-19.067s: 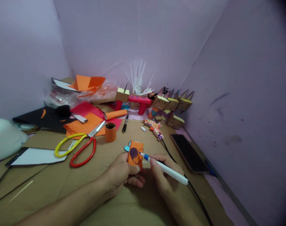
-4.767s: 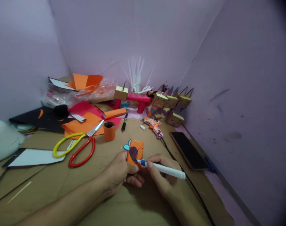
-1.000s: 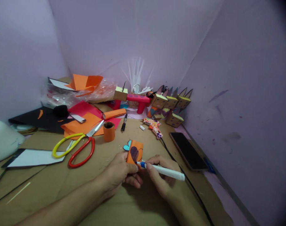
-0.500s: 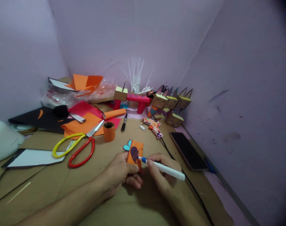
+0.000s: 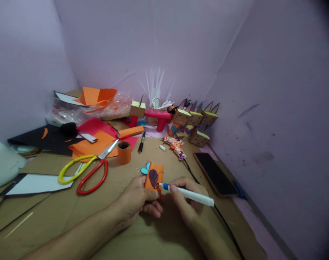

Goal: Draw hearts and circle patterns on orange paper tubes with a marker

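Observation:
My left hand [image 5: 146,198] is closed around the lower part of an orange paper-covered tube [image 5: 158,173], thumb across its front. A dark purple heart [image 5: 153,177] is drawn on the tube, with part of another outline at its right. A light blue paper heart [image 5: 145,169] shows at the tube's left edge; whether it is attached I cannot tell. In my right hand [image 5: 186,196] is a white marker [image 5: 198,197] with a blue collar, held like a pen. Its tip meets the lower right of the purple heart.
Scissors [image 5: 92,172] with yellow and red handles lie left, near a short orange tube [image 5: 124,153]. A black pen [image 5: 142,141], a patterned glue gun [image 5: 178,147] with a black cord and a phone [image 5: 215,174] lie beyond my hands. Cardboard animal heads [image 5: 183,117] stand at the back.
The marker tip has shifted slightly down along the purple heart's right edge. Both hands keep their grips, and the whole view has moved a little.

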Demonstrator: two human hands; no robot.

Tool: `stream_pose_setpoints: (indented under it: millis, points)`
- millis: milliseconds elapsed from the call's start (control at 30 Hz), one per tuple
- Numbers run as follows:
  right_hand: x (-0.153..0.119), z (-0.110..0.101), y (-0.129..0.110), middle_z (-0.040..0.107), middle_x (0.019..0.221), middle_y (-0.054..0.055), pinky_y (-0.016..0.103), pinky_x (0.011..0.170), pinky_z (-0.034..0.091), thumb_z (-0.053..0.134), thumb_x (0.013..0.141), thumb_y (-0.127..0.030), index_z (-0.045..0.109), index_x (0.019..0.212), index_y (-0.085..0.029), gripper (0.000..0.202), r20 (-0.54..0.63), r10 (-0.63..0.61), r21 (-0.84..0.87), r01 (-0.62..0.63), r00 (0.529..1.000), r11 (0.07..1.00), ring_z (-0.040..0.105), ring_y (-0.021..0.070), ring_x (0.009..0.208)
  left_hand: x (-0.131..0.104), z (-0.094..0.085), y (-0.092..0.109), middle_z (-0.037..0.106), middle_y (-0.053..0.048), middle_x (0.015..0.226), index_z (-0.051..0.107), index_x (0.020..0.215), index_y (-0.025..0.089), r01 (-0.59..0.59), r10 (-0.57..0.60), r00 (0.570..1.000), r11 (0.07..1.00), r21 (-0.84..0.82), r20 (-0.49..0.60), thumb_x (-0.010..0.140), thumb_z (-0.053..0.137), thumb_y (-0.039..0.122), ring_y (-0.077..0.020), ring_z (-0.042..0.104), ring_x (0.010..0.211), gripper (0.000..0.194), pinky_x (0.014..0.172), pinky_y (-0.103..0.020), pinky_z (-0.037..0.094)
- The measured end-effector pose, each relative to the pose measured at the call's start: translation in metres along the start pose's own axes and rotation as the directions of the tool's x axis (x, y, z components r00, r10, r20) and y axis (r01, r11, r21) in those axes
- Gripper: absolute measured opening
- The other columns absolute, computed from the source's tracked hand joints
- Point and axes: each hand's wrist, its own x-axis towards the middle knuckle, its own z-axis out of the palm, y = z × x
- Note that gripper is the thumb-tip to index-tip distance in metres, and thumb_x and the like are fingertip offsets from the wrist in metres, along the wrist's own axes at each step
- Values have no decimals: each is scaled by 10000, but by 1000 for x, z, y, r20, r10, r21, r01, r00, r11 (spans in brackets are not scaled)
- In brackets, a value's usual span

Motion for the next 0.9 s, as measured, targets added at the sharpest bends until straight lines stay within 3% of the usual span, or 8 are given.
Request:
stream_pose_setpoints:
  millis: [367, 733, 900]
  points:
    - [-1, 1, 1, 622, 512, -2, 198, 422, 351, 542, 764, -250, 624, 618, -169, 186, 71, -47, 13, 46, 996, 999, 530, 104, 436, 1, 1, -1, 597, -18, 606, 491, 792, 113, -9, 8, 1000, 1000, -10, -16, 628, 534, 54, -97, 571, 436, 179, 399, -188, 488]
    - [-2, 2, 3, 641, 571, 6, 218, 486, 412, 546, 772, -229, 649, 701, -177, 135, 62, -116, 30, 115, 991, 993, 574, 124, 501, -1, 2, 1, 608, -18, 587, 511, 777, 109, 8, -8, 1000, 1000, 0, 2, 634, 554, 56, -92, 570, 440, 159, 403, -174, 486]
    - [-2, 3, 5, 619, 527, 1, 212, 434, 381, 540, 769, -236, 633, 655, -176, 159, 84, -96, 5, 96, 992, 995, 535, 115, 449, -1, 2, 2, 613, -19, 582, 503, 788, 111, 15, -16, 1000, 1000, -1, -13, 644, 539, 48, -90, 566, 425, 162, 402, -177, 487]
